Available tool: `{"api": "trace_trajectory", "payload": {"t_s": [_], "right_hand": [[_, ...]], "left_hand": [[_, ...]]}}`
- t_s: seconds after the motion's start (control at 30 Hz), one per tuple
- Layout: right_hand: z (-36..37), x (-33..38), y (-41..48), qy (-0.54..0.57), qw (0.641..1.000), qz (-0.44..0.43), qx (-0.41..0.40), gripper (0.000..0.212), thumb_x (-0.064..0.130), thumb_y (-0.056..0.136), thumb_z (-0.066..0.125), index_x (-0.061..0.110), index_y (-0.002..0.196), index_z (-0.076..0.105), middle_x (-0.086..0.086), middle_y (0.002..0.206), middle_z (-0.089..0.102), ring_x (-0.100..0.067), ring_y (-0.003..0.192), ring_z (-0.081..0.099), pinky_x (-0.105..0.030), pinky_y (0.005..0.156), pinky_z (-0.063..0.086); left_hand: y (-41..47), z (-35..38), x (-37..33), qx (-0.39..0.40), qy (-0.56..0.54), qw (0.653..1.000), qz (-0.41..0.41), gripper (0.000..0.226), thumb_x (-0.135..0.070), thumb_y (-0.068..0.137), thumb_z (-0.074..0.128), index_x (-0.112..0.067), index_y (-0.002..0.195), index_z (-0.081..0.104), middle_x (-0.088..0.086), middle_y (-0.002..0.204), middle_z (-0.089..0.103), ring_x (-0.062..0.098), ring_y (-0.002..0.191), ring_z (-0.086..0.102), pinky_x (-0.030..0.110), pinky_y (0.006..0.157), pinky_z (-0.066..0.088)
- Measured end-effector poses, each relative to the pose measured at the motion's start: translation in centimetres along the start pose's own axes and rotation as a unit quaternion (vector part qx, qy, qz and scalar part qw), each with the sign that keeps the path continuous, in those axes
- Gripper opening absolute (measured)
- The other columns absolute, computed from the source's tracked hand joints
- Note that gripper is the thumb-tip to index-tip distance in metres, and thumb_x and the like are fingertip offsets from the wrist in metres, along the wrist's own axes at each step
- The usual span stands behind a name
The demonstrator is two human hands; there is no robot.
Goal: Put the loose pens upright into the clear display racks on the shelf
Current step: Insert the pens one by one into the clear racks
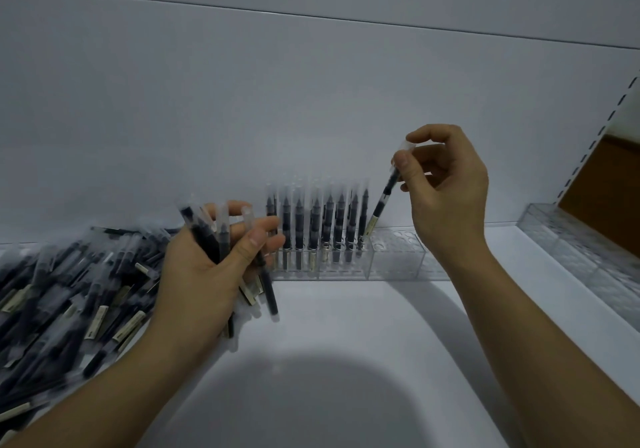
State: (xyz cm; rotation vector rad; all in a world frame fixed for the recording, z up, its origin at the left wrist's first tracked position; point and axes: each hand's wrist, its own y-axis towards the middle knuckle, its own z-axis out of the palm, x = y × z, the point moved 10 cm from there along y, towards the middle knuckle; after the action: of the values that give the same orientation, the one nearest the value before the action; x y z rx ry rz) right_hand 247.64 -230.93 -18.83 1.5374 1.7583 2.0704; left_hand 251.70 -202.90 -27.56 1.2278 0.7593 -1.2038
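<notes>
Against the back wall (pixel 311 101), the clear rack (pixel 394 262) holds upright pens (pixel 329 226) on its left; right hand (pixel 446 198) pinches one tilted pen (pixel 385 195), left hand (pixel 207 271) grips a bundle (pixel 221 227)

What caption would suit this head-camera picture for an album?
The right hand pinches a tilted pen at the clear rack; the left hand grips a bundle of pens beside the loose pile.

The left hand (pixel 207 260) and the right hand (pixel 446 191) are bare, with short, plain nails on the thumbs. Behind the hands, the left forearm (pixel 114 378) and the right forearm (pixel 540 336), slim and smooth, run uncovered to the lower edge of view.
</notes>
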Motion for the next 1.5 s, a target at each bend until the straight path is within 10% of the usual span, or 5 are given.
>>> {"api": "trace_trajectory", "payload": {"t_s": [0.5, 0.87, 1.17, 1.5], "right_hand": [[2.4, -0.2, -0.9, -0.101, 0.991, -0.026, 0.079, 0.025, 0.014, 0.089, 0.081, 0.025, 0.102, 0.062, 0.011, 0.088, 0.068, -0.009, 0.079, 0.066, -0.016, 0.07, 0.055], [3.2, 1.3, -1.7, -0.177, 0.976, -0.102, 0.073, 0.015, 0.019, 0.092, 0.076, 0.022, 0.099, 0.064, 0.01, 0.095, 0.064, -0.008, 0.078, 0.061, -0.02, 0.067, 0.051], [10.4, 3.0, -7.5, 0.087, 0.953, 0.026, 0.288, 0.021, 0.015, 0.095, 0.073, 0.017, 0.116, 0.073, 0.002, 0.085, 0.071, -0.022, 0.078, 0.067, -0.036, 0.071, 0.057], [10.9, 2.0, -7.6, 0.184, 0.934, 0.113, 0.286, 0.012, 0.006, 0.09, 0.073, 0.013, 0.1, 0.073, -0.001, 0.089, 0.071, -0.018, 0.077, 0.061, -0.036, 0.075, 0.056]], "left_hand": [[0.1, 0.2, 0.0, 0.025, 0.068, 0.997, 0.012, 0.013, -0.007, 0.096, 0.059, -0.006, 0.107, 0.065, 0.007, 0.092, 0.076, 0.019, 0.09, 0.076, 0.02, 0.069, 0.059], [0.2, 0.0, 0.0, 0.022, 0.068, 0.997, 0.01, 0.012, -0.007, 0.095, 0.061, -0.008, 0.104, 0.068, 0.008, 0.091, 0.076, 0.02, 0.089, 0.076, 0.022, 0.071, 0.06], [0.0, 0.9, -1.0, 0.058, 0.119, 0.99, 0.053, 0.013, -0.006, 0.095, 0.062, -0.004, 0.107, 0.068, 0.012, 0.093, 0.075, 0.019, 0.087, 0.075, 0.024, 0.074, 0.06], [-0.1, 1.6, -0.9, 0.089, 0.143, 0.982, 0.08, 0.01, -0.012, 0.095, 0.062, -0.004, 0.093, 0.067, 0.01, 0.085, 0.073, 0.019, 0.082, 0.073, 0.025, 0.072, 0.059]]}}
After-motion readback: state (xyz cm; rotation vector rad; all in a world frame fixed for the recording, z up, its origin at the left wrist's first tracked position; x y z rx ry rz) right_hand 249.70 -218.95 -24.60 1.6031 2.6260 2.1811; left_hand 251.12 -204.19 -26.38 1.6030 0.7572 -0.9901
